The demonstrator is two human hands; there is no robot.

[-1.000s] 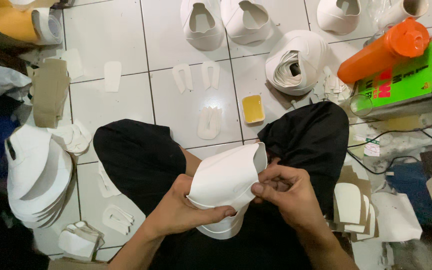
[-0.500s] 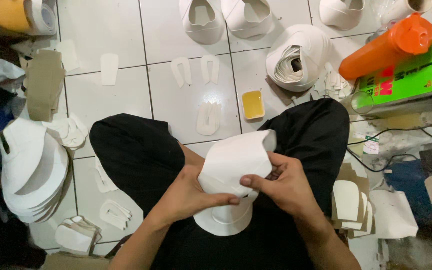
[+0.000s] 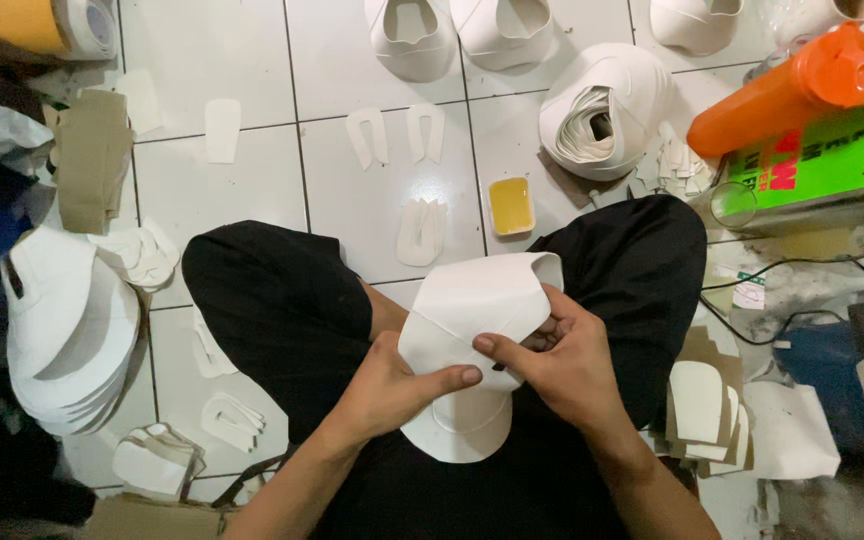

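**White curved piece held in both hands over the lap**

A white, curved sheet-material piece shaped like a shoe upper (image 3: 472, 330) is held above the lap, between the knees of a person seated cross-legged in black trousers (image 3: 272, 310). It is gripped by the left hand (image 3: 392, 385) from below and from the left, with the thumb laid across its front face and the other fingers hidden behind it. The right hand (image 3: 557, 365) is closed on its right edge, the thumb pressed on the front beside the left thumb and the fingers curled around the back of the fold. The two thumbs are close together, nearly touching.

On the white tiled floor (image 3: 352, 200) in front of the knees, a small yellow rectangular tray (image 3: 511, 205) is seen, with small flat white cut-outs (image 3: 420, 230) just beside it. A rolled stack of white pieces (image 3: 602, 120) lies farther out, near an orange bottle (image 3: 787, 90) resting on a green tin (image 3: 822, 160). A pile of white curved panels (image 3: 62, 330) is stacked to the left, and smaller white cut pieces (image 3: 702, 405) are piled to the right of the knee.
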